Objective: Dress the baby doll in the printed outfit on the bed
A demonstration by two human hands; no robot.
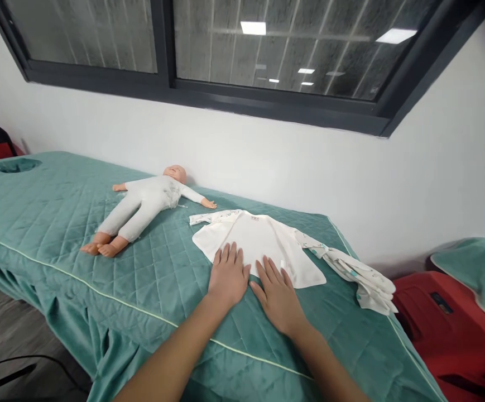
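- Dark-framed window [267,50] across the far top, ceiling lights mirrored in the glass.
- White wall [435,167] below it, running behind the whole scene.
- Long table under a green quilted cover [58,223], stretching from far left to near right, with a pale piping line along the near edge and an oval face hole [17,164] at the far left end.
- Red bulky object [447,329] low at the right, just beside the table's right end, with a 2nd green padded piece [476,268] above it.
- Baby doll [142,206] lying on its back on the cover, left of centre, dressed in a white one-piece suit; head toward the wall, bare feet toward the near edge, both arms out to the sides.
- White baby top [263,240] spread open and flat on the cover, right of the doll and apart from it, collar toward the wall.
- Patterned white garment [359,276] bunched at the right, touching the top's right sleeve and reaching the table's right edge.
- Right hand [278,296] palm down, fingers splayed wide, gripping nothing, fingertips on the top's near hem.
- Left hand [227,276] just beside it, likewise flat and open, empty, fingertips pressed on the same hem.
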